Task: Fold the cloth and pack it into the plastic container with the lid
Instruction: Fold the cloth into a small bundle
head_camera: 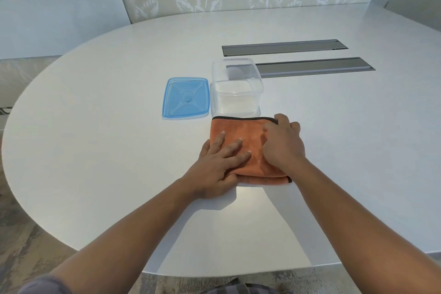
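Note:
An orange cloth [241, 129] with a black hem lies folded into a small rectangle on the white table, just in front of the container. My left hand [219, 164] rests flat on its near left part, fingers spread. My right hand [284, 143] presses on its right side, fingers curled over the far right corner. The clear plastic container [236, 88] stands upright and open with nothing in it, just beyond the cloth. Its blue lid [186, 98] lies flat on the table, immediately left of the container.
Two long grey metal cable hatches [284, 47] [315, 67] are set flush into the white table [107, 141] behind and right of the container. The table's rounded edge curves along the left and near side. A patterned wall stands behind.

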Tool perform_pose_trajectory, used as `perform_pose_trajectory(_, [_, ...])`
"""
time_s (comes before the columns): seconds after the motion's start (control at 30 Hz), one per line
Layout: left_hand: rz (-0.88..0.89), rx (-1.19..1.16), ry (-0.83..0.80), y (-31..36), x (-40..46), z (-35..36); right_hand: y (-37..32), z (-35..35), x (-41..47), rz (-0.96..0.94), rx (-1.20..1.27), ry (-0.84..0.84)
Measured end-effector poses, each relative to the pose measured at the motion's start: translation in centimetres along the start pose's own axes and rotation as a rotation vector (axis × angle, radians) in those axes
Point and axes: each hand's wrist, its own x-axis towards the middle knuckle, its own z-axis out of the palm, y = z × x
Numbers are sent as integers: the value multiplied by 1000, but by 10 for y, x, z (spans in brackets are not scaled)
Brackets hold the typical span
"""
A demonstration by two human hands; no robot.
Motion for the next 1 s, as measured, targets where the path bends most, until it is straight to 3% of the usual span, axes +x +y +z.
perform_pose_trajectory(0.2, [18, 6, 12, 1, -4, -2, 9, -5, 3, 34, 152, 35])
perform_pose_trajectory(0.43, [17, 150, -13, 7, -4, 1, 10, 2, -11, -17, -84, -112])
perform_pose_trajectory(0.53, [-5, 161, -20, 10, -7, 2, 7, 4, -11, -87, -256, -20])
perform_pose_trajectory(0.63, [-56, 122, 32, 17, -11, 3, 1, 14, -13, -201, -205, 60])
perform_pose_trajectory(0.83, [-151, 93, 161, 21, -23, -3, -2, 42, -19, -231, -179, -107])
perform_pose_trajectory(1.0, [-218, 211, -19, 27, -24, -3, -6, 42, -15, -211, -186, -157])
